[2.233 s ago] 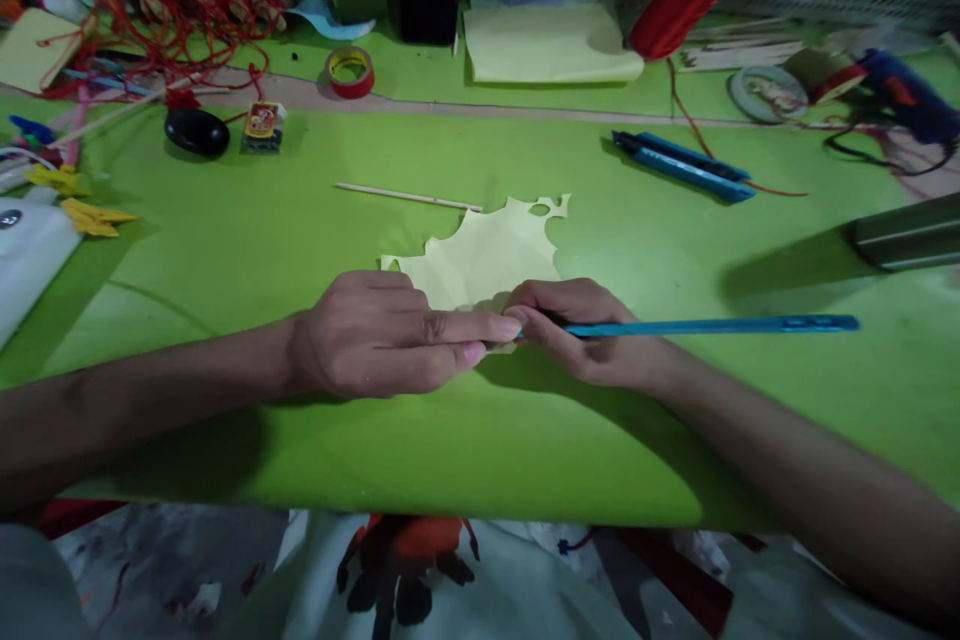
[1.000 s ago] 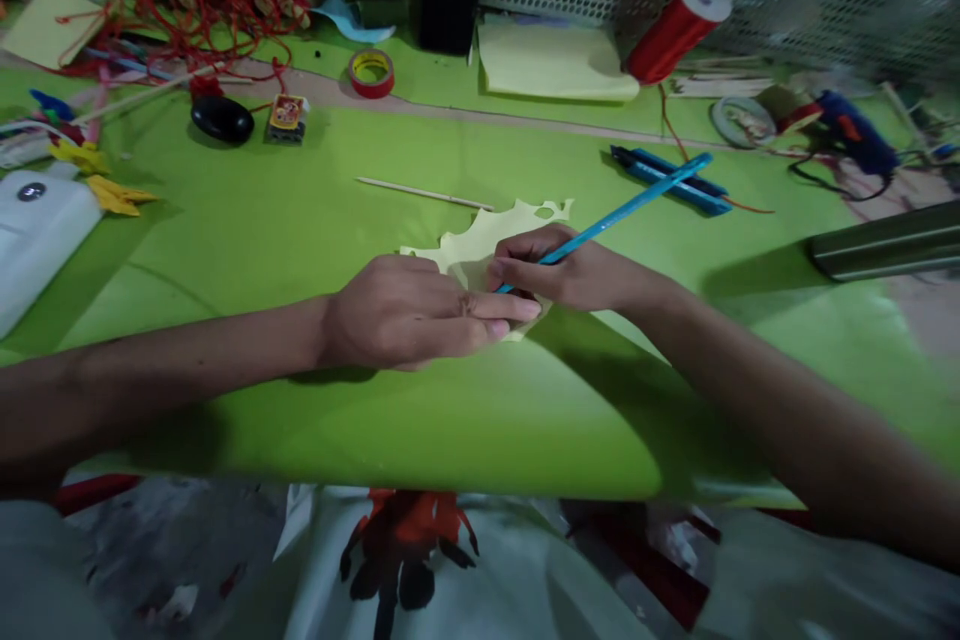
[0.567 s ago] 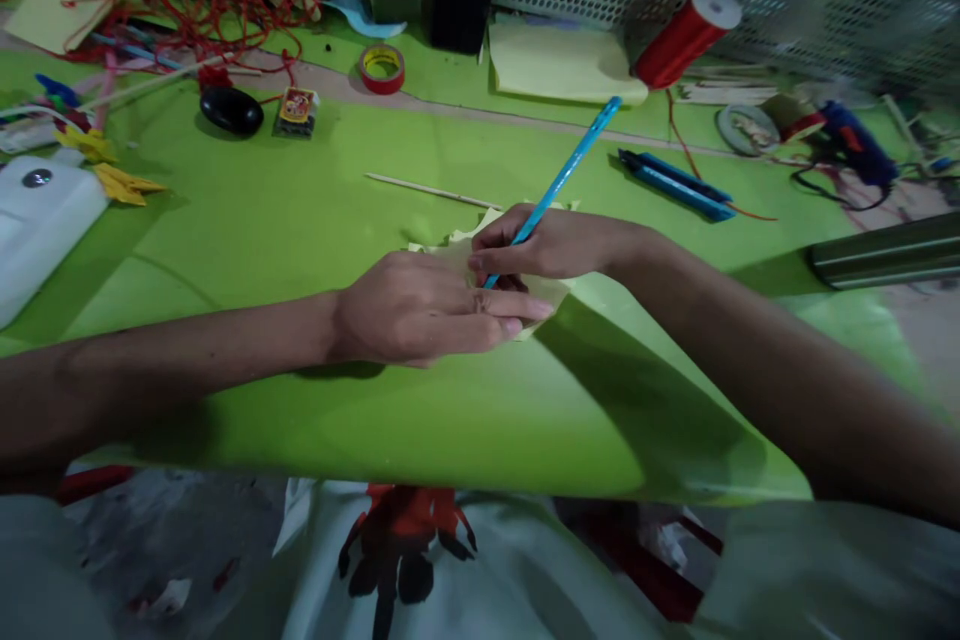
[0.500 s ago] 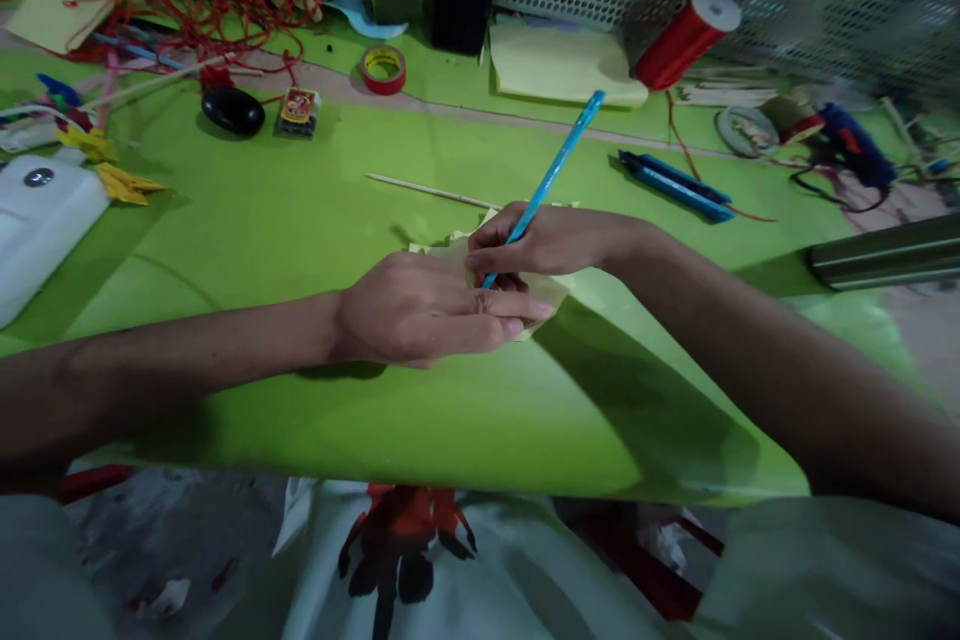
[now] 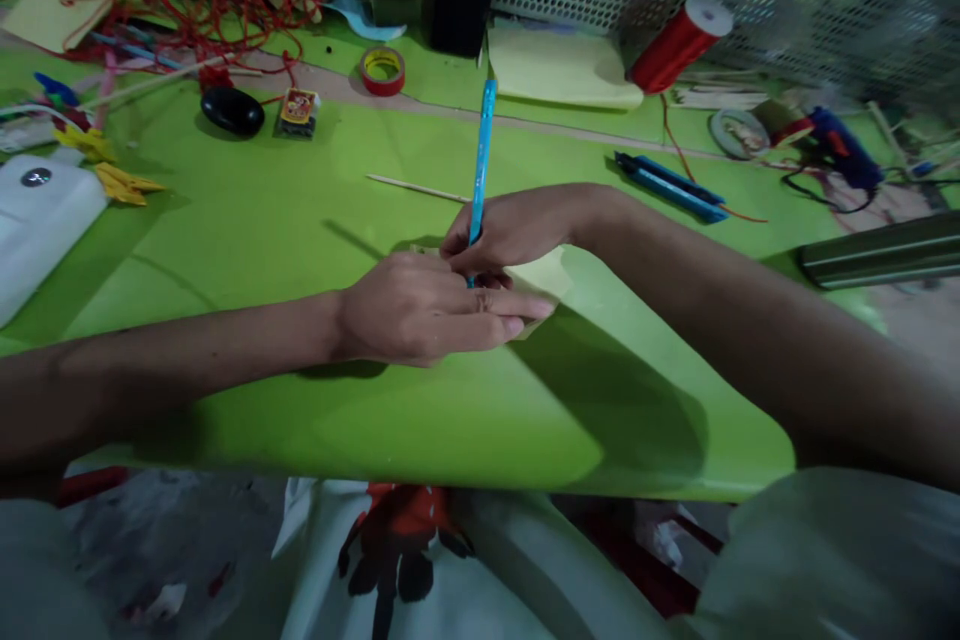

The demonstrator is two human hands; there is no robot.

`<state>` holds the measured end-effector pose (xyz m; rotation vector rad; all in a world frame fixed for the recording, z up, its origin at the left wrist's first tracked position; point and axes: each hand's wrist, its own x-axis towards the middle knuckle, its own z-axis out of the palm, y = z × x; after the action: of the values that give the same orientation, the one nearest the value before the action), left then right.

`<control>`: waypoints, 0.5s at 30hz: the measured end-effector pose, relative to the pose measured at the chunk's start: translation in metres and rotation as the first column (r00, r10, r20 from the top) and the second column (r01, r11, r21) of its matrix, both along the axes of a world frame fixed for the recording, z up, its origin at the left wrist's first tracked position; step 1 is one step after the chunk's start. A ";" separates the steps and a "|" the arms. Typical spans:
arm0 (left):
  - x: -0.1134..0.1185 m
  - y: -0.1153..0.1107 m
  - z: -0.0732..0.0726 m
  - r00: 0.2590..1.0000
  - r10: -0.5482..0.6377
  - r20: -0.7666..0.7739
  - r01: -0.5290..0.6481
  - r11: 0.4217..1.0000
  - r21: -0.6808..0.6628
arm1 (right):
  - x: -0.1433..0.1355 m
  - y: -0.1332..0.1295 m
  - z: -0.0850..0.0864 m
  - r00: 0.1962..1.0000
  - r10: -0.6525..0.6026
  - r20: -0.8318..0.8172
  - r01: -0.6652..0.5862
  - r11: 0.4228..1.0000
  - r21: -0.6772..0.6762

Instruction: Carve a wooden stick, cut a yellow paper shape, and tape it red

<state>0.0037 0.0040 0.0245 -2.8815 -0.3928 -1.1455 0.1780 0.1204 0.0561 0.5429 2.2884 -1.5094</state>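
Note:
My right hand grips a blue pencil-like stick that stands nearly upright, its lower tip hidden behind my fingers. Under both hands lies a pale yellow piece of paper, mostly covered. My left hand rests flat across the paper's near side, fingers stretched out to the right. Just beyond the hands, a thin wooden skewer lies on the green table.
At the back stand a red ribbon spool, red tape and a yellow sheet. Right are a blue cutter, a glue gun and a metal flask. Left are a black mouse and a white device.
My right hand has shifted left, and the blue stick has swung from leaning right to nearly upright. My left hand stays in place on the paper.

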 end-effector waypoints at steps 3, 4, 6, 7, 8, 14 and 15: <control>-0.001 -0.001 -0.002 0.998 0.036 -0.047 -0.035 0.999 0.004 | -0.011 0.001 -0.001 0.999 0.036 0.009 -0.036 0.999 -0.009; 0.000 -0.001 -0.003 0.999 0.039 -0.033 -0.039 0.999 0.013 | -0.015 0.000 -0.001 0.999 0.035 0.028 -0.035 0.999 -0.009; 0.001 -0.001 -0.003 0.999 0.037 0.018 -0.037 0.999 0.033 | -0.022 0.000 0.003 0.994 0.012 0.109 -0.012 1.000 0.000; 0.002 -0.001 -0.002 0.999 0.033 0.037 -0.035 0.999 0.038 | -0.024 0.000 0.006 0.987 -0.003 0.161 0.001 1.000 0.012; 0.003 -0.001 -0.002 0.998 0.028 0.048 -0.030 0.999 0.039 | -0.023 0.000 0.011 0.979 -0.019 0.202 0.013 0.999 0.032; 0.001 -0.001 -0.003 0.999 0.037 0.019 -0.038 0.998 0.044 | 0.044 -0.033 0.048 0.809 -0.438 -0.392 0.568 0.754 0.329; 0.000 -0.001 -0.004 0.999 0.042 0.007 -0.042 0.998 0.049 | 0.059 -0.051 0.051 0.688 -0.470 -0.553 0.702 0.624 0.343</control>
<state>0.0035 0.0032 0.0209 -2.8153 -0.4171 -1.1408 0.2373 0.0690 0.1066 1.4049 3.1077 -1.2854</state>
